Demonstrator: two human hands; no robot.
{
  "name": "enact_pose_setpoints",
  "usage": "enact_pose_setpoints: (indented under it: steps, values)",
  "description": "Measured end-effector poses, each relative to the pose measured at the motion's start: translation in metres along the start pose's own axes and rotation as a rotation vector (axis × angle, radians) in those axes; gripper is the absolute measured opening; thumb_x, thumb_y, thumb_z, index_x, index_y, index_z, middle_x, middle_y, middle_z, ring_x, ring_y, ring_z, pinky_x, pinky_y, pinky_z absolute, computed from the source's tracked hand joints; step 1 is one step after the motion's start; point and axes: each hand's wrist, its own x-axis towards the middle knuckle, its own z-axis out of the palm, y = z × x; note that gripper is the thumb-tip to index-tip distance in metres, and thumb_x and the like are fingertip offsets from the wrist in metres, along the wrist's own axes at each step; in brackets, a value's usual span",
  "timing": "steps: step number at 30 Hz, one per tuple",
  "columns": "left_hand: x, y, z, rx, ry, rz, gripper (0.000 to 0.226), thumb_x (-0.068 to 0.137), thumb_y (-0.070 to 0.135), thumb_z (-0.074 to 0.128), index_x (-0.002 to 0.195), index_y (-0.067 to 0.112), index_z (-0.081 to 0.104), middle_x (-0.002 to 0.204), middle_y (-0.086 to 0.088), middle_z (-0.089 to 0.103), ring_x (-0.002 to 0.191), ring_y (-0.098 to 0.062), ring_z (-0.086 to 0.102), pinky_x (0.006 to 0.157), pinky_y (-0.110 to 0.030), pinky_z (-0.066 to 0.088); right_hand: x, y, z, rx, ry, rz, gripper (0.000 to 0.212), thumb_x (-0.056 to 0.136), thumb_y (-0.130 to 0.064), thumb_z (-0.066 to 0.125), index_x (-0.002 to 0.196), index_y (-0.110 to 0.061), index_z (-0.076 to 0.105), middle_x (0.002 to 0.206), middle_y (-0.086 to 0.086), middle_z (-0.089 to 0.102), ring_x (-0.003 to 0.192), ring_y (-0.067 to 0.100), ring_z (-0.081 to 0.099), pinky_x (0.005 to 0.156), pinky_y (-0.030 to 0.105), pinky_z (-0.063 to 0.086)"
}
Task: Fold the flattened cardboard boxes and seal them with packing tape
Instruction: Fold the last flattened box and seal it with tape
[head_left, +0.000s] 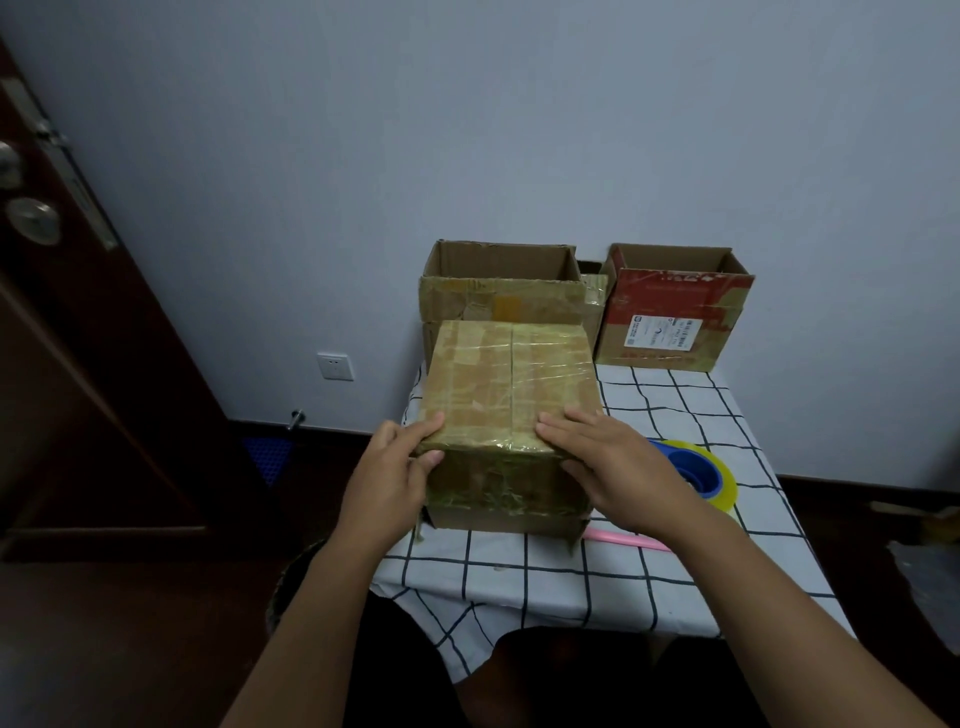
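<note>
Checked table (675, 571): box (511, 374) dead ahead, seam running away; left hand (400, 457) pinches near corner, right hand (602, 457) flat, equally near.

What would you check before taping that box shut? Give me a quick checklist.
1. Top flaps of the closed box meet at the centre seam: ok.
2. Left hand grips the near left corner: ok.
3. Right hand lies flat on the top, near right: ok.
4. Tape roll on the table beside the right hand: ok.
5. Pink tool beside the box: ok.
6. Fresh tape across the seam: cannot tell.
</note>
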Motion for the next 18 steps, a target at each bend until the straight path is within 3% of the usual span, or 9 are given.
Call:
enact_pose_setpoints:
  steps: [2, 3, 5, 6, 7, 10, 13, 16, 18]
  values:
    - [-0.001, 0.009, -0.001, 0.137, -0.049, -0.053, 0.048, 0.095, 0.032, 0.060, 0.136, 0.047, 0.042, 0.126, 0.009, 0.040, 0.125, -0.012, 0.039, 0.096, -0.024, 0.040, -0.001, -0.001, 0.002, 0.007, -0.006, 0.005, 0.052, 0.099, -0.016, 0.055, 0.148, -0.029, 0.041, 0.155, -0.013, 0.036, 0.147, 0.015, 0.027, 0.122, 0.036, 0.017]
    - [-0.002, 0.017, -0.001, 0.246, -0.073, -0.061, 0.054, 0.093, 0.041, 0.060, 0.141, 0.047, 0.036, 0.144, 0.004, 0.027, 0.139, -0.019, 0.022, 0.109, -0.034, 0.032, 0.000, -0.001, 0.002, 0.006, -0.008, 0.003, 0.053, 0.100, -0.016, 0.053, 0.149, -0.030, 0.040, 0.155, -0.015, 0.034, 0.148, 0.014, 0.025, 0.122, 0.033, 0.014]
    - [-0.004, 0.038, 0.003, 0.404, -0.105, 0.047, 0.068, 0.091, 0.056, 0.054, 0.149, 0.047, 0.021, 0.157, 0.012, 0.002, 0.147, -0.017, -0.004, 0.119, -0.042, 0.006, 0.002, -0.002, 0.004, 0.011, -0.017, 0.008, 0.053, 0.101, -0.016, 0.051, 0.150, -0.031, 0.036, 0.156, -0.016, 0.030, 0.149, 0.012, 0.021, 0.122, 0.030, 0.009]
    - [-0.003, 0.048, 0.009, 0.417, -0.128, 0.138, 0.069, 0.091, 0.059, 0.052, 0.150, 0.047, 0.018, 0.159, 0.014, 0.002, 0.148, -0.015, -0.007, 0.119, -0.042, -0.002, 0.003, -0.002, 0.006, 0.023, -0.020, 0.003, 0.054, 0.101, -0.016, 0.050, 0.151, -0.031, 0.035, 0.157, -0.016, 0.029, 0.149, 0.012, 0.020, 0.123, 0.030, 0.009]
    - [-0.001, 0.057, 0.016, 0.400, -0.165, 0.216, 0.067, 0.092, 0.058, 0.051, 0.150, 0.046, 0.020, 0.160, 0.014, 0.009, 0.149, -0.013, -0.002, 0.121, -0.042, -0.001, 0.004, -0.004, 0.008, 0.039, -0.017, -0.014, 0.054, 0.101, -0.016, 0.050, 0.151, -0.030, 0.034, 0.157, -0.016, 0.028, 0.149, 0.011, 0.018, 0.122, 0.030, 0.007]
    - [0.005, 0.066, 0.034, 0.304, -0.244, 0.287, 0.057, 0.095, 0.045, 0.055, 0.148, 0.039, 0.035, 0.151, 0.015, 0.037, 0.139, -0.009, 0.031, 0.117, -0.036, 0.021, 0.006, -0.012, 0.014, 0.104, -0.034, -0.061, 0.058, 0.101, -0.013, 0.050, 0.154, -0.024, 0.029, 0.159, -0.012, 0.022, 0.147, 0.005, 0.006, 0.120, 0.025, 0.000]
    - [0.008, 0.059, 0.043, 0.223, -0.133, 0.265, 0.049, 0.094, 0.033, 0.059, 0.142, 0.034, 0.046, 0.135, 0.014, 0.055, 0.124, -0.009, 0.047, 0.105, -0.029, 0.029, -0.001, -0.009, 0.020, 0.151, 0.079, 0.036, 0.060, 0.101, -0.021, 0.051, 0.155, -0.018, 0.026, 0.162, -0.005, 0.013, 0.151, 0.013, 0.003, 0.122, 0.035, 0.015]
    - [0.008, 0.054, 0.049, 0.276, -0.093, 0.288, 0.035, 0.095, 0.030, 0.058, 0.130, 0.029, 0.060, 0.130, 0.012, 0.058, 0.120, -0.012, 0.051, 0.102, -0.032, 0.033, -0.013, -0.003, 0.028, 0.069, 0.301, 0.081, 0.049, 0.097, -0.040, 0.050, 0.138, -0.014, 0.053, 0.153, 0.011, 0.040, 0.135, 0.033, 0.047, 0.096, 0.043, 0.052]
    - [0.008, 0.054, 0.051, 0.315, -0.075, 0.315, 0.030, 0.094, 0.036, 0.057, 0.124, 0.030, 0.063, 0.126, 0.012, 0.058, 0.117, -0.013, 0.051, 0.101, -0.034, 0.034, -0.018, -0.001, 0.032, 0.047, 0.328, 0.087, 0.048, 0.098, -0.044, 0.043, 0.134, -0.016, 0.058, 0.146, 0.008, 0.050, 0.114, 0.029, 0.063, 0.077, 0.036, 0.059]
